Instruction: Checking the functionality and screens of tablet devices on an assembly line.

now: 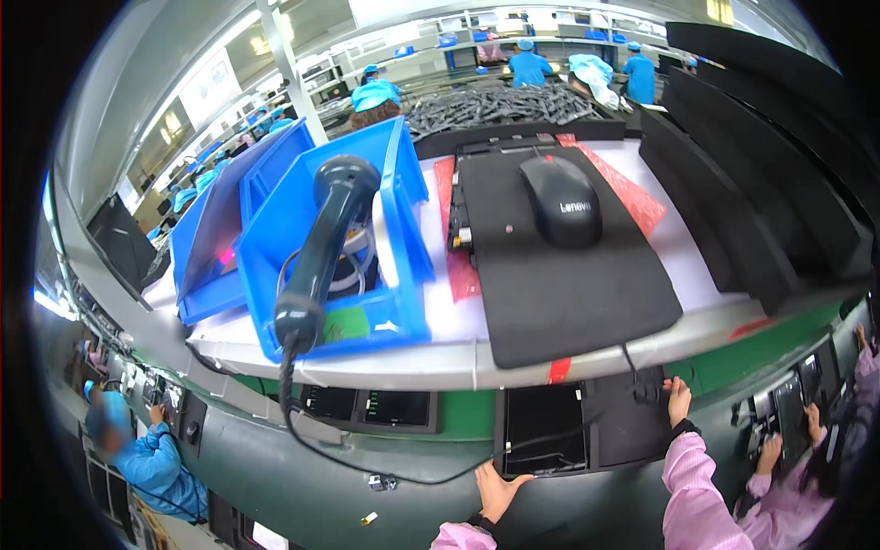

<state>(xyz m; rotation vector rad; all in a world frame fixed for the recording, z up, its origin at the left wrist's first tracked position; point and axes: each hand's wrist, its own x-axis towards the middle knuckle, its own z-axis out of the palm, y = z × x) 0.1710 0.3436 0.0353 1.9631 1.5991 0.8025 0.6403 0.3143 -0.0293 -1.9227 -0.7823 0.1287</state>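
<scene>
**Both hands on a dark tray at the belt edge**

While the green belt (302, 477) runs below the shelf, both hands sit on one flat black tray (587, 431) at about 6 o'clock in the view.

- Left hand (498, 490): fingers spread open and flat, tips touching the tray's near-left corner. No grip; it seems to steady or nudge the tray, not lift it.
- Right hand (678, 401): pink sleeve, fingers loosely extended on the tray's right edge, near 4 o'clock. Whether the fingers curl under the rim I cannot tell. One hand per side suggests the tray is being squared up or held against the belt's motion.
- Tray: lies flat on the belt, just under the white shelf (440, 357), left half an open recess, right half a plain black panel.
- Shelf above, 12 o'clock: black mat (568, 293) overhanging the front lip, black mouse (561, 200) on it, thin wire dropping toward the tray. Red film (463, 266) peeks out beside the mat.
- At 10 o'clock: blue bin (403, 275) tilted toward the worker, holding a handheld scanner (325, 247) head up, likely parked for a quick grab. Its cord (367, 463) droops across the belt.
- Far left, 8 o'clock: another person in blue (151, 458). Far right, 4 o'clock: another person's hands in pink sleeves (788, 440) at other trays.
</scene>
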